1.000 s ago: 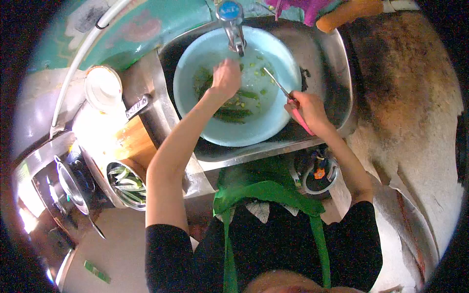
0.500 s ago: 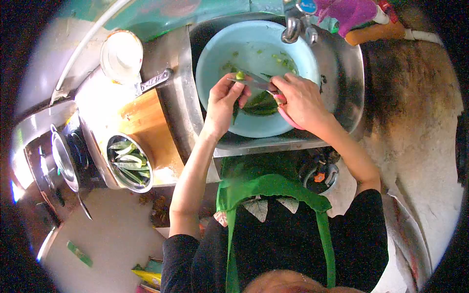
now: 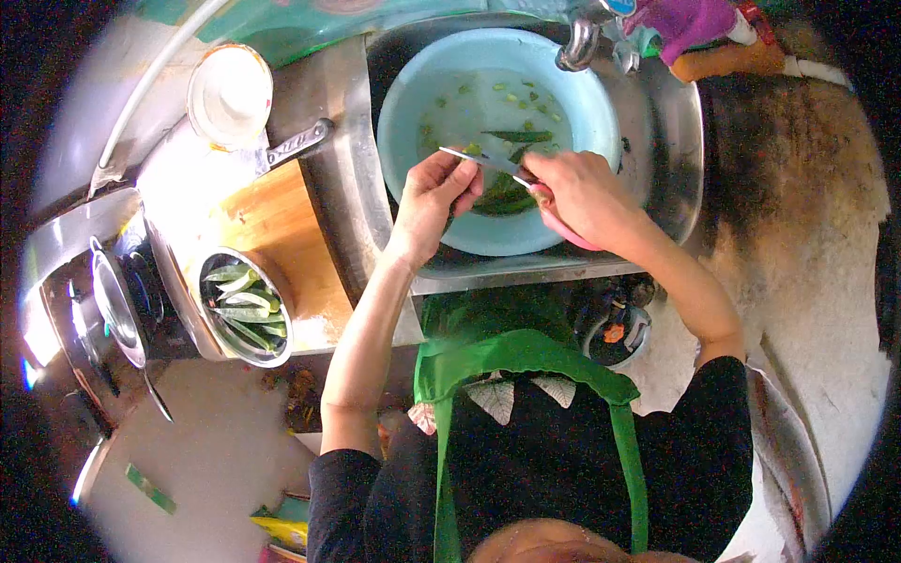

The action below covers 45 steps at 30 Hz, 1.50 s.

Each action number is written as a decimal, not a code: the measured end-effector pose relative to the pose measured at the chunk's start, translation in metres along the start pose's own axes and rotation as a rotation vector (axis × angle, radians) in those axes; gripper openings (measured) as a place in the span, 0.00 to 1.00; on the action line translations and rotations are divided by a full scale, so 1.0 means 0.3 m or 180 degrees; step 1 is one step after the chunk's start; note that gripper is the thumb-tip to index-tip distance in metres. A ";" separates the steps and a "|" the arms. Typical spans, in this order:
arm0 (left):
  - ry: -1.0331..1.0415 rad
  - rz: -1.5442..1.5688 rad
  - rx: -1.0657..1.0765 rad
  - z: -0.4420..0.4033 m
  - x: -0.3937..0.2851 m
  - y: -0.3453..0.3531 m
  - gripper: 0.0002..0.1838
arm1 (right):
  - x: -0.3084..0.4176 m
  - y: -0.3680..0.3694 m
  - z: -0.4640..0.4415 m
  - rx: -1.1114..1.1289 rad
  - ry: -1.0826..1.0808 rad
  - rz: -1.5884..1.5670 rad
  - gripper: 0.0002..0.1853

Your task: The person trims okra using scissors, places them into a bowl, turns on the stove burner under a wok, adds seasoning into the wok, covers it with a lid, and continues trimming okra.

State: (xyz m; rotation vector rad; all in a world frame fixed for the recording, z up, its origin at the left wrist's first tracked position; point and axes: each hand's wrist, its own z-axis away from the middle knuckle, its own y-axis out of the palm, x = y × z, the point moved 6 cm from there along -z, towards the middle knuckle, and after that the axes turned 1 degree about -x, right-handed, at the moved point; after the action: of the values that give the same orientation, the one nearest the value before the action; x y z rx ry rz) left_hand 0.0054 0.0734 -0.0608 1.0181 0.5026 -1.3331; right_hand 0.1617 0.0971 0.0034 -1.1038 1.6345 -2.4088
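My left hand (image 3: 430, 202) is closed over the light blue basin (image 3: 402, 105), pinching a green okra pod (image 3: 472, 149) mostly hidden by the fingers. Pink-handled scissors (image 3: 483, 161) are gripped in my right hand (image 3: 589, 195), their blades reaching left across the okra's top, close to my left fingertips. Whether the blades touch the pod is hard to tell. Water fills the basin; small cut green bits (image 3: 511, 94) float there, and whole okra pods (image 3: 523, 136) lie beyond and beneath my hands.
The basin sits in a steel sink (image 3: 671, 141) under a faucet (image 3: 577, 47). To the left, a metal bowl of okra (image 3: 246, 310) rests by a wooden board (image 3: 282, 235). A knife handle (image 3: 300, 141) and a white container (image 3: 230, 97) lie behind. A purple cloth (image 3: 680, 28) hangs at back right.
My right hand with the scissors has shifted slightly right and down. My left hand keeps its grip near the same spot. More floating bits show in the basin, and the whole view has shifted a little.
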 end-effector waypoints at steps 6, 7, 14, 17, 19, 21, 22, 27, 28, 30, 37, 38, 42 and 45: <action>-0.0154 0.0099 0.0152 -0.015 0.041 0.007 0.11 | -0.059 0.063 0.013 0.0218 0.0269 -0.0173 0.09; -0.0080 0.0026 0.0263 -0.020 0.043 0.012 0.11 | -0.071 0.075 0.017 0.0294 0.0341 -0.0304 0.12; 0.0274 -0.0027 -0.0019 -0.024 0.021 0.000 0.16 | -0.198 0.113 0.032 0.0066 0.0752 -0.0676 0.10; 0.0257 -0.0067 -0.0074 -0.008 0.009 0.000 0.15 | -0.145 0.056 0.039 0.0005 0.0785 -0.0814 0.06; 0.0323 -0.0089 -0.0078 -0.004 0.005 0.004 0.14 | -0.093 0.028 0.039 -0.0069 0.0517 -0.0387 0.06; 0.0347 0.0239 -0.0151 -0.001 -0.005 0.004 0.12 | -0.042 0.010 0.041 -0.0014 0.0334 0.0187 0.08; 0.0345 0.0243 -0.0151 -0.002 0.000 0.007 0.12 | -0.031 0.012 0.042 -0.0009 0.0335 0.0189 0.08; 0.0281 0.0616 -0.0735 0.002 0.026 -0.005 0.11 | 0.003 0.015 0.028 -0.0072 0.0252 0.0549 0.12; 0.0279 0.0617 -0.0740 0.002 0.031 -0.008 0.11 | 0.005 0.017 0.028 -0.0065 0.0256 0.0597 0.12; 0.0248 0.0639 -0.0701 -0.003 0.047 -0.013 0.11 | 0.007 0.019 0.027 -0.0080 0.0222 0.0597 0.12; 0.0340 0.0639 -0.0739 -0.004 0.057 -0.022 0.09 | -0.025 0.042 0.021 0.0009 0.0290 0.0052 0.05; 0.0284 0.0569 -0.0776 -0.008 0.072 -0.030 0.09 | -0.039 0.051 0.019 0.0009 0.0292 0.0048 0.05; 0.0290 0.0198 -0.0860 -0.027 0.064 -0.030 0.08 | -0.191 0.153 0.012 -0.0026 0.0658 -0.0634 0.13; 0.0080 -0.1358 -0.0535 -0.125 0.150 -0.072 0.11 | -0.333 0.210 0.033 0.0347 0.1169 -0.1479 0.10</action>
State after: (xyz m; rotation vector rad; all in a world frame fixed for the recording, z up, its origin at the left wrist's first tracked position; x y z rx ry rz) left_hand 0.0039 0.0815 -0.1228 0.8148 0.8713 -1.6220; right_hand 0.2199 0.1004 -0.0998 -1.1874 1.4233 -3.1153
